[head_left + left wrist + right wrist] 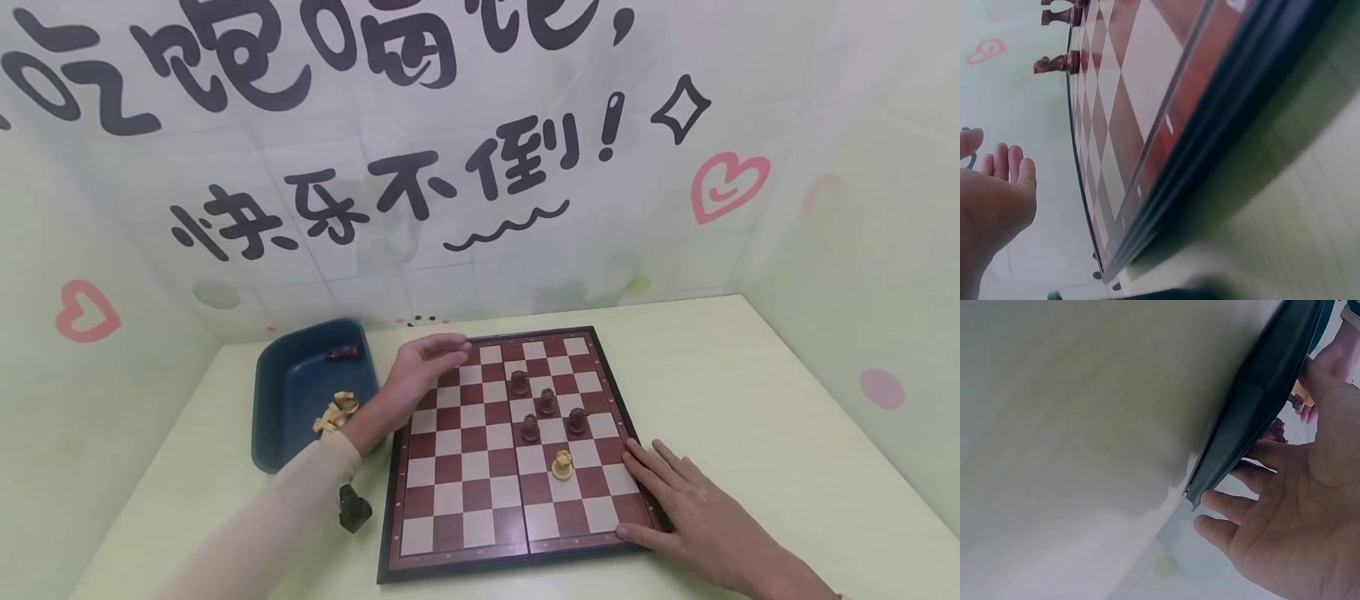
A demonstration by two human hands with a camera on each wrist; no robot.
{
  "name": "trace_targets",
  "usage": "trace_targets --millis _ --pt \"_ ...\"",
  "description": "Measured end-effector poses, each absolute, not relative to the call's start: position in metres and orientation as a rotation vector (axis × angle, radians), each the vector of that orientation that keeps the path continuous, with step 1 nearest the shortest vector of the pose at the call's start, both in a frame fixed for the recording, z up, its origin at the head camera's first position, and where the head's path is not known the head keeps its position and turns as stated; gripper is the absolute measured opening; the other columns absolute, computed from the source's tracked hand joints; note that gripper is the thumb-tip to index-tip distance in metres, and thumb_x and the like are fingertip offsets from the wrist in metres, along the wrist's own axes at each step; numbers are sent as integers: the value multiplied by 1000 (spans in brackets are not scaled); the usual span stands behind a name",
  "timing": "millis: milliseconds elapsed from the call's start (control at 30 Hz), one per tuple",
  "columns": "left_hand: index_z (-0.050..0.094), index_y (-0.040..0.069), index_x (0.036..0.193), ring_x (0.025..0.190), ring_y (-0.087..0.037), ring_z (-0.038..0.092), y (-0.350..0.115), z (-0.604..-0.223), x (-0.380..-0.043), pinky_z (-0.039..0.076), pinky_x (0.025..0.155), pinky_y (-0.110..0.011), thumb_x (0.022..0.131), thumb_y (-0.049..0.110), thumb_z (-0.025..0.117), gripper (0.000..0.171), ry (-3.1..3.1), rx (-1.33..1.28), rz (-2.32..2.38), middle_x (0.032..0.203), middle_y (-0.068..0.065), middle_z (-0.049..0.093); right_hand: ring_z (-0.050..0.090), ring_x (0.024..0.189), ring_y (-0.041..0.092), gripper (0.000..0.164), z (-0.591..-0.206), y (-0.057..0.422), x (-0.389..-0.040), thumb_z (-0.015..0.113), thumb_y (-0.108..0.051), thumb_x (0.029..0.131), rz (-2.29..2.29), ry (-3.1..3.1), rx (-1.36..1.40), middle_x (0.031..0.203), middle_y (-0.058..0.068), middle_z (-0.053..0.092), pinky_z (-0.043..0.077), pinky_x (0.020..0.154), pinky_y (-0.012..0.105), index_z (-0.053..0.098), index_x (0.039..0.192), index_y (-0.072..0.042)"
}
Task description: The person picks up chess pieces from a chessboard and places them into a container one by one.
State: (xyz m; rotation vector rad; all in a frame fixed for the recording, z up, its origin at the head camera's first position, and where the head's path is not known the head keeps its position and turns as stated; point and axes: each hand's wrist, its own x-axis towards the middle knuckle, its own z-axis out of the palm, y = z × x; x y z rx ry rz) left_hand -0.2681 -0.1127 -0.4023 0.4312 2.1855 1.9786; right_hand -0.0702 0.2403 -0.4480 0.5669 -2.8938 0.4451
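From my remote seat I see a pale, yellowish table (750,400) with a faint wood grain. Directly on it I have the chessboard (476,482), dark-edged, its red and whitish squares facing up, sitting slightly askew. Just beside it, toward the far left corner, I see a dark blue, round-cornered tray (288,408).

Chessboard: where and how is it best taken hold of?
Probably by its dark rim, one hand coming from each side, left and right, keeping it level: the chessboard is flat and wide, with a seam down its middle, and chess pieces stand upright on it. The right hand is at its near right corner.
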Motion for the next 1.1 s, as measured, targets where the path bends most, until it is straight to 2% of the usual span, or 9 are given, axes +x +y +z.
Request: trace_targets --millis 67,133,233,333,567,667,967,1033,1100 --pt "63 -5 131 116 -24 64 -109 -403 -268 44 107 -49 98 8 68 35 2170 419 1982 126 -21 67 36 144 36 85 -449 240 -71 64 -67 90 441 -2896 563 160 1 40 -5 112 11 51 150 -8" --pt "62 -5 131 116 -25 64 -105 -403 -269 43 108 -49 99 8 68 35 2144 417 1988 126 -21 66 35 145 35 85 -448 240 -71 63 -68 90 443 -2906 549 160 0 39 1 117 16 50 151 -9" --pt "63 -4 131 117 -24 63 -101 -403 -271 43 108 -49 99 9 68 35 2135 424 1969 127 -19 66 34 145 34 85 -446 239 -72 62 -68 90 439 -2916 533 161 0 38 19 121 33 50 151 -9" --pt "63 -4 132 118 -23 63 -95 -404 -270 43 107 -50 98 10 70 37 2151 413 1942 126 -16 68 34 145 34 85 -444 239 -72 63 -68 90 428 -2922 533 160 1 39 34 114 49 51 150 -9" --pt "65 -4 130 116 -21 64 -85 -408 -266 48 103 -38 96 12 72 38 2206 402 1874 123 -10 70 35 145 33 87 -444 239 -71 61 -71 89 421 -2946 532 159 1 41 30 117 41 52 149 -9" --pt "66 -4 128 116 -23 65 -80 -408 -266 49 102 -38 96 9 72 36 2209 409 1860 123 -11 70 35 145 33 89 -443 238 -71 59 -73 89 416 -2968 526 158 2 42 37 111 51 52 149 -9" --pt "69 1 128 116 -19 63 -61 -415 -266 49 100 -36 96 12 72 34 2159 398 1738 124 -6 70 35 145 33 89 -441 238 -71 59 -74 88 407 -2981 503 159 1 41 37 111 52 52 149 -9" --pt "70 2 127 116 -19 62 -57 -417 -265 50 99 -36 96 11 73 32 2155 394 1702 125 -6 70 34 145 32 89 -442 238 -71 59 -74 88 411 -2980 503 159 0 41 34 114 47 52 149 -10" --pt "71 4 126 116 -19 62 -54 -418 -263 51 97 -36 95 10 73 31 2176 385 1677 126 -5 69 34 146 32 89 -443 237 -71 59 -74 88 423 -2974 504 159 0 40 23 120 36 52 150 -10"
